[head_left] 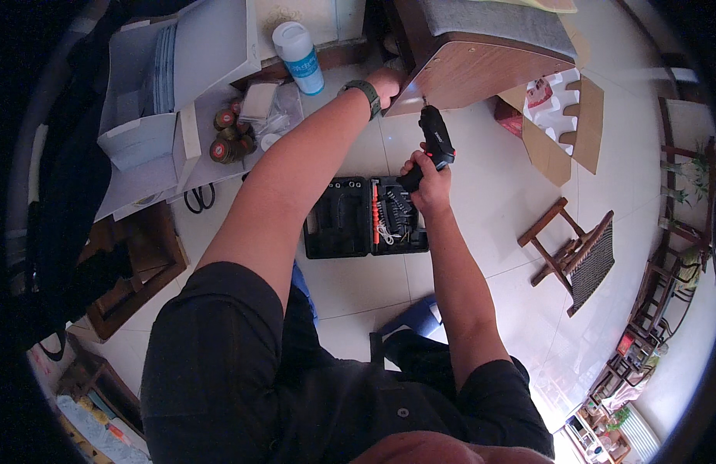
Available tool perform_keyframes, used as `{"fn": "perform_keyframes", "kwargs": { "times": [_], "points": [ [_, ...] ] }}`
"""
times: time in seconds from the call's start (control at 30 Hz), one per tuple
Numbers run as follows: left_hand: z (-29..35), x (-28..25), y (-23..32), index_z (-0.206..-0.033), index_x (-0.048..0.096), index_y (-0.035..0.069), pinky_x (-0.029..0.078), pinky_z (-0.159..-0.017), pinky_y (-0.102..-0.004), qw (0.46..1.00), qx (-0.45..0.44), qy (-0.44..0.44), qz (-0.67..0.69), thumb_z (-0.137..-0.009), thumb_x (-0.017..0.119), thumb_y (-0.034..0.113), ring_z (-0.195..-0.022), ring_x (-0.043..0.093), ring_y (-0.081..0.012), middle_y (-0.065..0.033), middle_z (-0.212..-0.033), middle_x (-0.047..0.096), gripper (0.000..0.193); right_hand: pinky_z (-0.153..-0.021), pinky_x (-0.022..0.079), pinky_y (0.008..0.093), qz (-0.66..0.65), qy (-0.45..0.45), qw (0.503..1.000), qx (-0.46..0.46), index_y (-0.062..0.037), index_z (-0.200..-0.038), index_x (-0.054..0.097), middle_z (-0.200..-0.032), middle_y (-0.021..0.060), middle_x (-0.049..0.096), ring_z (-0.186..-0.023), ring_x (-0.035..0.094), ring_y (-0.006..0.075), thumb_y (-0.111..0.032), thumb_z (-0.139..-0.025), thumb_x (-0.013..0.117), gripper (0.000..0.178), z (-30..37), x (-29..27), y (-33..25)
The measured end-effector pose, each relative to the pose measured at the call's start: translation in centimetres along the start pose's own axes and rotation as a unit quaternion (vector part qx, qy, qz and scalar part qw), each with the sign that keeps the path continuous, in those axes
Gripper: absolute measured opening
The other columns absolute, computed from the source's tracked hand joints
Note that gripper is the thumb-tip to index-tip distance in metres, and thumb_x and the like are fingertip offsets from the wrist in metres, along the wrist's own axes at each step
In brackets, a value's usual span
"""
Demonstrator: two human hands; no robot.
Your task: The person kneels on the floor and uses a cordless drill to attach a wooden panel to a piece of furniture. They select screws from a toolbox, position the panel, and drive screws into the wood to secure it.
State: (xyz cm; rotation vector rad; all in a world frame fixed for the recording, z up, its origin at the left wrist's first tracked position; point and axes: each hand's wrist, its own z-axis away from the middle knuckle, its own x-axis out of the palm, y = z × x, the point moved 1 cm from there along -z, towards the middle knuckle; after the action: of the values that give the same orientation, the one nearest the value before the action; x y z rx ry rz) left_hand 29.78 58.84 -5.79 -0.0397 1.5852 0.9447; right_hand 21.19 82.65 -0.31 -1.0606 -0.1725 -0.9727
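Note:
My right hand (430,183) is wrapped around the grip of a black cordless screwdriver (437,139) with small red details. The tool's nose points up at the lower edge of a brown wooden panel (481,76), and its bit looks to meet the wood there. My left hand (385,87), with a dark watch on the wrist, grips the panel's left edge; some of its fingers are hidden. A grey cushion (497,29) lies along the top of the panel. Below the tool, an open black tool case (338,224) holding bits, sockets and an orange-red rod rests on the tiled floor.
An open cardboard box (553,161) with white and red items stands right of the panel. A low wooden stool with a woven seat (590,263) is farther right. At left, a white shelf (145,155) carries round tins (232,139), beside a blue and white bottle (299,60).

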Motion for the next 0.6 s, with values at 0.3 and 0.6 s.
{"fn": "perform_keyframes", "kwargs": {
  "times": [0.3, 0.6],
  "points": [
    [-0.6, 1.0, -0.8, -0.111, 0.066, 0.009, 0.05, -0.086, -0.0425, 0.995, 0.067, 0.015, -0.065, -0.075, 0.063, 0.006, -0.1, 0.061, -0.037, -0.0179, -0.108, 0.066, 0.036, -0.063, 0.051, 0.0355, 0.008, -0.009, 1.0, 0.009, -0.0024, -0.117, 0.047, -0.081, 0.008, 0.057, -0.067, 0.059, 0.0197, -0.001, -0.086, 0.061, 0.034, -0.4, -0.7, -0.1],
    [0.4, 3.9, -8.7, -0.109, 0.066, 0.002, 0.051, -0.085, -0.0377, 0.998, -0.003, 0.025, 0.063, -0.088, 0.058, 0.007, -0.099, 0.064, -0.0271, -0.0134, -0.108, 0.068, 0.024, -0.058, 0.051, 0.0326, 0.096, -0.03, 0.995, -0.012, -0.0001, -0.116, 0.051, -0.079, 0.0078, 0.057, -0.064, 0.059, 0.0188, 0.003, -0.084, 0.063, 0.035, -0.1, 1.9, 1.1]
  ]
}}
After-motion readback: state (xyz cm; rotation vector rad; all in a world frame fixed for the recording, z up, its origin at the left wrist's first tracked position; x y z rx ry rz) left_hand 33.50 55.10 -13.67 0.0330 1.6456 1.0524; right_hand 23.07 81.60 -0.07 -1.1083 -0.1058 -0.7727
